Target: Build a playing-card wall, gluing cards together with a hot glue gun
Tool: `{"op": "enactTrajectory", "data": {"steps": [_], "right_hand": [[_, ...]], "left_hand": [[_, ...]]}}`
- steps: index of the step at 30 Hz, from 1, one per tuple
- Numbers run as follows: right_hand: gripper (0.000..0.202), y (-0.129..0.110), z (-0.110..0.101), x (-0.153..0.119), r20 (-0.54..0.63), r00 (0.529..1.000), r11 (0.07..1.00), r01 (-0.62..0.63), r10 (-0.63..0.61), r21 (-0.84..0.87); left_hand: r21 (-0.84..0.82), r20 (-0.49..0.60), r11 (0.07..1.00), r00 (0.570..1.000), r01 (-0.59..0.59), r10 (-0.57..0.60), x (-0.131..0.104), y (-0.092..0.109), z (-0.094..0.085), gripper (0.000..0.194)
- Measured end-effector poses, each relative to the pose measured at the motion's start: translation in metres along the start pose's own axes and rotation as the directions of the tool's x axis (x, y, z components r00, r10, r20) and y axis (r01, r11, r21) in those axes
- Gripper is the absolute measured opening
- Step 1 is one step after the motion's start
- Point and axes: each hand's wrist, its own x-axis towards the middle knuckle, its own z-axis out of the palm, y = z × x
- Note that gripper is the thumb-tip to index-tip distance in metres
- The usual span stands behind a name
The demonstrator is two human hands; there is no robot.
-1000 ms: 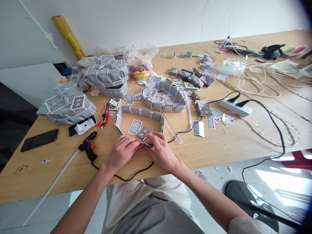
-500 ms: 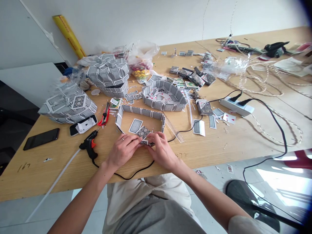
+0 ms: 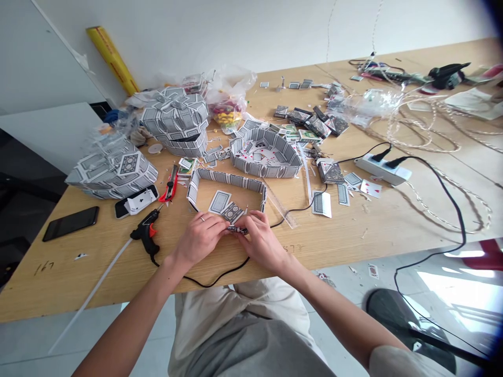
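Note:
A low wall strip of folded playing cards [image 3: 230, 178] stands on edge, bent into a frame on the table before me. My left hand [image 3: 202, 234] and my right hand [image 3: 260, 238] pinch its near side, fingertips almost meeting, and they hide most of that section. Inside the frame lie a playing card [image 3: 219, 202], face down, and a darker patterned card [image 3: 232, 212] touching the left fingertips. A black hot glue gun [image 3: 146, 233] rests left of my left hand, a white glue stick poking from its back. Its black cord passes in front of both wrists.
Finished card-covered boxes [image 3: 175, 123] stand at the back left, and an open card tray [image 3: 271, 166] sits behind the frame. A red utility knife [image 3: 170, 184], a phone [image 3: 71, 223], a clear ruler [image 3: 281, 205] and a white power strip [image 3: 383, 170] lie around.
Both hands keep their pinch on the near side of the card strip with hardly any movement. The whole view has shifted slightly.

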Motion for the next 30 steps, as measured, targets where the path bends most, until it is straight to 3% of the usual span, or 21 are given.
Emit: {"op": "enactTrajectory", "data": {"steps": [11,30], "right_hand": [[0.009,-0.007,-0.002,0.002,0.0,1.0,1.0,0.013,-0.013,-0.015],[0.013,-0.01,-0.008,0.006,0.041,0.998,0.999,0.041,-0.042,0.013]], "left_hand": [[-0.088,0.052,0.994,0.997,0.058,-0.053,0.0,-0.004,0.002,0.011],[-0.156,0.194,0.985,0.98,0.078,-0.047,0.009,-0.012,-0.002,0.018]]}}
